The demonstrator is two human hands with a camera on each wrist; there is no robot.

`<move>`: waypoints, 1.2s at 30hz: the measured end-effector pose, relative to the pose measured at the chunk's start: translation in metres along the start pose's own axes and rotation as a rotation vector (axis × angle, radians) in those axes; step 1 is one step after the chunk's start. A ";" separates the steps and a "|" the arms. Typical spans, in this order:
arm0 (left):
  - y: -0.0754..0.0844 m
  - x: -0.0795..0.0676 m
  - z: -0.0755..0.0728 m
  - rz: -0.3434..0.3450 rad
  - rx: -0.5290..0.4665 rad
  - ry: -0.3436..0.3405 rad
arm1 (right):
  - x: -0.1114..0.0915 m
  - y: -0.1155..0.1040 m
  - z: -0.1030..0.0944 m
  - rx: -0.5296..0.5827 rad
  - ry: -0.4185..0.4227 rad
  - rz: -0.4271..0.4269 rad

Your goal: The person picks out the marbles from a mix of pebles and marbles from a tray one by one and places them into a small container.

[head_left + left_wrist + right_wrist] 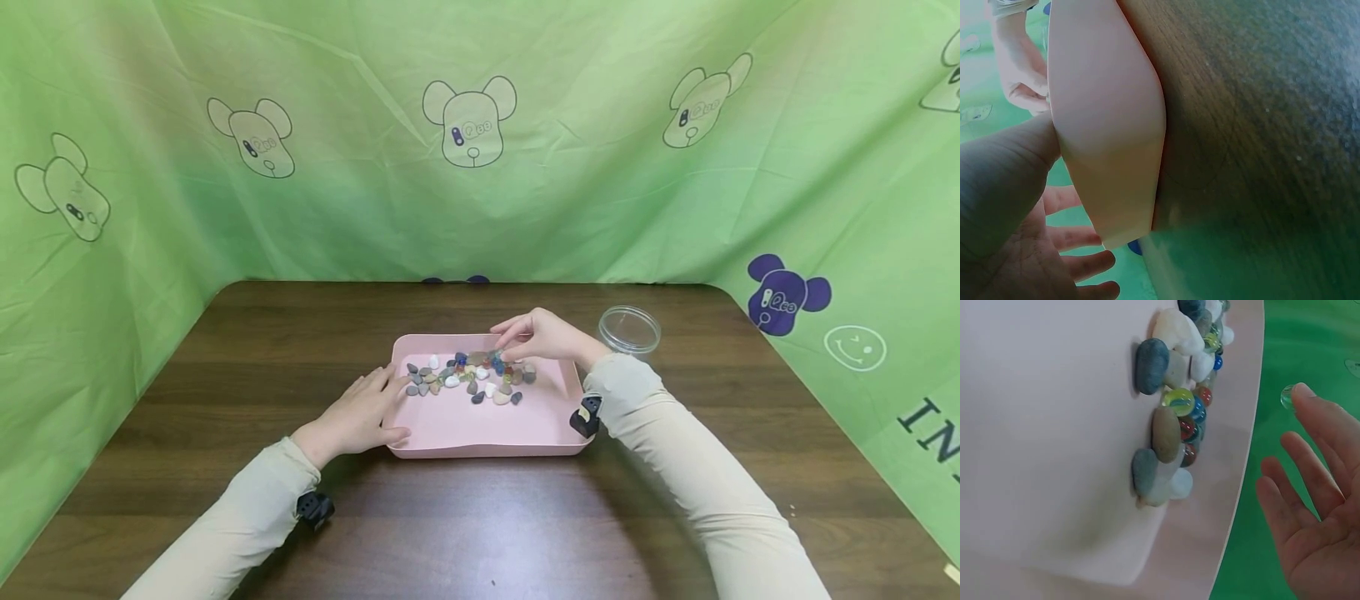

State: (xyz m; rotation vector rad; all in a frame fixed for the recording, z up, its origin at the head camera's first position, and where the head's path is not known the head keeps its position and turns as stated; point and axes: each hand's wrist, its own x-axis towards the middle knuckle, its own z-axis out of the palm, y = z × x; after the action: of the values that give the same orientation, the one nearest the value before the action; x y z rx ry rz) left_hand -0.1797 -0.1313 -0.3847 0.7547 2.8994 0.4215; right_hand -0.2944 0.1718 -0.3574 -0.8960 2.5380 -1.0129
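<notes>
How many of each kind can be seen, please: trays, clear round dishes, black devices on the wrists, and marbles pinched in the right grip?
Pink tray: 1
Clear round dish: 1
Black wrist devices: 2
Clear marble in the right grip: 1
Total: 5

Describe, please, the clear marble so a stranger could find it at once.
Find the pink tray on the brown table. Above its far side, the right hand holds the clear marble. It alone is lifted; the coloured marbles lie among pebbles below.
</notes>
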 end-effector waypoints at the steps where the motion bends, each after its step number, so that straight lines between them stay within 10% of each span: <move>1: 0.000 0.000 0.000 -0.001 -0.001 -0.001 | -0.001 -0.001 -0.002 -0.002 0.002 0.003; 36: 0.001 0.000 0.000 0.012 0.012 0.007 | -0.045 0.001 -0.040 0.087 0.119 -0.005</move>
State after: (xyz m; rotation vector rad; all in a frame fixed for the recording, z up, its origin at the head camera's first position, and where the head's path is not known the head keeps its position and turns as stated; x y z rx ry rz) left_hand -0.1790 -0.1304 -0.3838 0.7745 2.9082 0.4094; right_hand -0.2779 0.2223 -0.3282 -0.8422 2.5659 -1.2027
